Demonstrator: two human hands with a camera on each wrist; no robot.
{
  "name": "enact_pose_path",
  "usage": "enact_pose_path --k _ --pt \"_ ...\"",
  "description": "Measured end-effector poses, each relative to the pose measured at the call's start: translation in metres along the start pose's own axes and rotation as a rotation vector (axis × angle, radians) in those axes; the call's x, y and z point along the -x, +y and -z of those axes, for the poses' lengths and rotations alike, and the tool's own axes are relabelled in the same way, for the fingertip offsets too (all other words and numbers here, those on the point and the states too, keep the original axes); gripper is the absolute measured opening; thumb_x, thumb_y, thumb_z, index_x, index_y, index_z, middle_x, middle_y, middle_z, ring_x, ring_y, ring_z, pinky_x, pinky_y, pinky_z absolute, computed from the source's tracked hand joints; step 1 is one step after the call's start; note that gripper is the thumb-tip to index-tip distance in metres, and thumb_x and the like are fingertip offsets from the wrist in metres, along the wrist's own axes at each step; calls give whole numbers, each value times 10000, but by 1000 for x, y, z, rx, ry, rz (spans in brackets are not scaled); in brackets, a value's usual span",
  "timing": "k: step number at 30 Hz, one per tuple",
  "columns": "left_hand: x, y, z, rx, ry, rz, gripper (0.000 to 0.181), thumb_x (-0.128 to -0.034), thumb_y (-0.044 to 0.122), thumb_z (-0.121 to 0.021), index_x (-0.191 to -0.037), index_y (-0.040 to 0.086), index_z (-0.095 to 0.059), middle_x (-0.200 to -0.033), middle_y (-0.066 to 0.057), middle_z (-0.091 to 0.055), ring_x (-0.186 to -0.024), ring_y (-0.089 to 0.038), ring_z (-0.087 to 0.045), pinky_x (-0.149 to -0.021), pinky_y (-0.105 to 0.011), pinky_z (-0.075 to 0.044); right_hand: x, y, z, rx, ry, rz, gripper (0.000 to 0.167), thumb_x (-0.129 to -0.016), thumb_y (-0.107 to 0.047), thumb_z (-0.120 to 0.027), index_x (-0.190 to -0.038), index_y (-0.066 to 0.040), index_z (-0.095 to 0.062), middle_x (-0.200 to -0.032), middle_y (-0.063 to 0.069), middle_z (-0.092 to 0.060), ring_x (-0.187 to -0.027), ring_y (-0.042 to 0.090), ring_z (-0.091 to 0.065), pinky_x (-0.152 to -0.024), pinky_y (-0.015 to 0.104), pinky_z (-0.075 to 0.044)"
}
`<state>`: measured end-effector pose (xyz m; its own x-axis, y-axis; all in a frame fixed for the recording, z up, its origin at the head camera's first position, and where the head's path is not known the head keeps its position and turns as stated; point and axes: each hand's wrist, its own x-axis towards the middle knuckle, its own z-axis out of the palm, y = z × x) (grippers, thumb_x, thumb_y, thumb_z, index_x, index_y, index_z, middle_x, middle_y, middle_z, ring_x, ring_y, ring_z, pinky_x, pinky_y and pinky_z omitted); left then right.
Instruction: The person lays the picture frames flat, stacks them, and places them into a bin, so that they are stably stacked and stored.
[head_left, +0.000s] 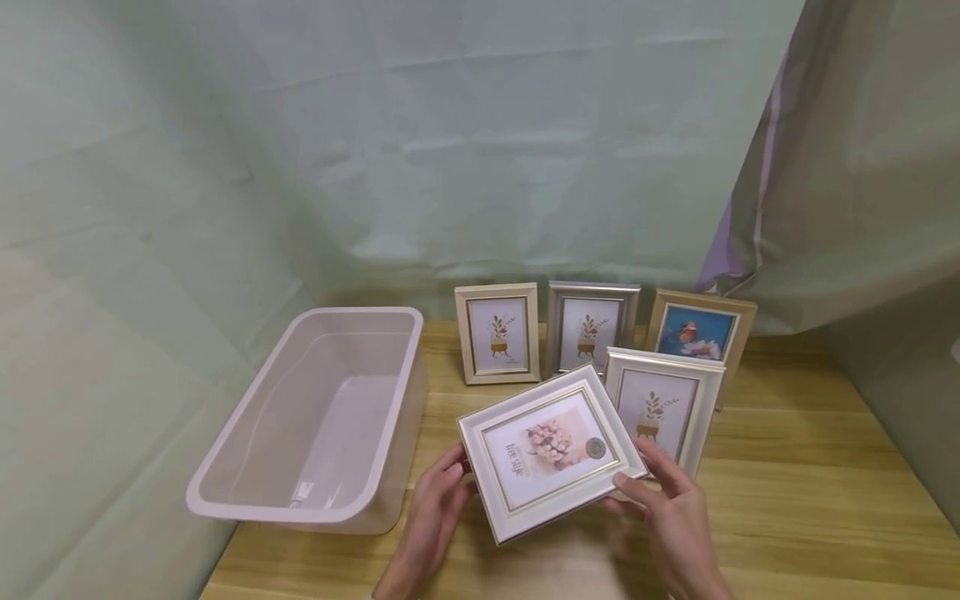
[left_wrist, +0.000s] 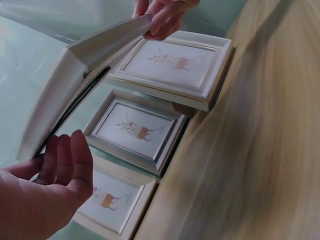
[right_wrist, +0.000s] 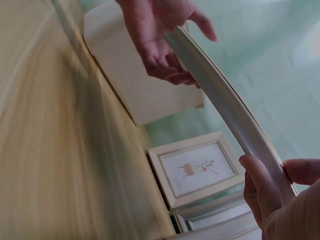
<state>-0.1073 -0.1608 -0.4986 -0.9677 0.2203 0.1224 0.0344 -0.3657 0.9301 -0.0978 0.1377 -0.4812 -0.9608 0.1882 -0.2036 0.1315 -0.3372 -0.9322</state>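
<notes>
A white picture frame (head_left: 551, 450) with a pink flower print is held tilted above the table. My right hand (head_left: 671, 508) grips its lower right corner, thumb on the front and fingers behind. My left hand (head_left: 435, 512) is at the left edge; its loosely bent fingers (left_wrist: 62, 160) touch the back, while the thumb (right_wrist: 204, 25) stands away from the frame in the right wrist view. Just behind, a second white frame (head_left: 705, 408) with a plant print stands upright, partly covered by the held one.
A white plastic tub (head_left: 408, 392) stands at the left. Along the back stand a cream frame (head_left: 532, 333), a silver-grey frame (head_left: 555, 325) and a gold-beige frame (head_left: 742, 321) with a blue picture. All rest on a wooden table (head_left: 817, 500), with a pale cloth (head_left: 487, 150) hanging behind.
</notes>
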Motion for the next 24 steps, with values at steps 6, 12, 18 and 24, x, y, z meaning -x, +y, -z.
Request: enact_pose_path --k 6,12,18,24 --pt "13 4 0 -66 11 -137 732 -1017 4 -522 -1595 -268 -165 -1447 105 -664 -1254 -55 -639 -1018 -217 -580 2 9 -3 -56 -37 31 560 -943 164 -668 -1301 -258 -756 -1197 -51 -708 -952 176 -804 -779 379 -697" --pt "20 2 4 -162 -2 -182 936 -945 44 -722 -1635 -211 -142 -1486 106 -636 -1187 -79 -678 -993 -223 -583 6 15 -8 -68 -53 14 557 -960 154 -659 -1324 -259 -745 -1204 -29 -665 -948 175 -810 -800 378 -697" --pt "24 -3 7 -412 24 -274 1184 -768 -24 -871 -1710 -66 -154 -1668 7 -470 -1359 -25 -560 -1051 -250 -555 9 17 -13 -50 -20 -24 555 -964 139 -670 -1328 -278 -714 -1220 25 -567 -938 169 -810 -823 371 -695" --pt "25 -4 6 -789 54 -292 1458 -610 187 -1046 -1751 76 -145 -1599 -221 -464 -1249 -67 -602 -1022 -275 -554 11 19 -16 -31 -30 -40 527 -936 146 -696 -1368 -156 -666 -1280 5 -580 -911 195 -804 -831 369 -696"
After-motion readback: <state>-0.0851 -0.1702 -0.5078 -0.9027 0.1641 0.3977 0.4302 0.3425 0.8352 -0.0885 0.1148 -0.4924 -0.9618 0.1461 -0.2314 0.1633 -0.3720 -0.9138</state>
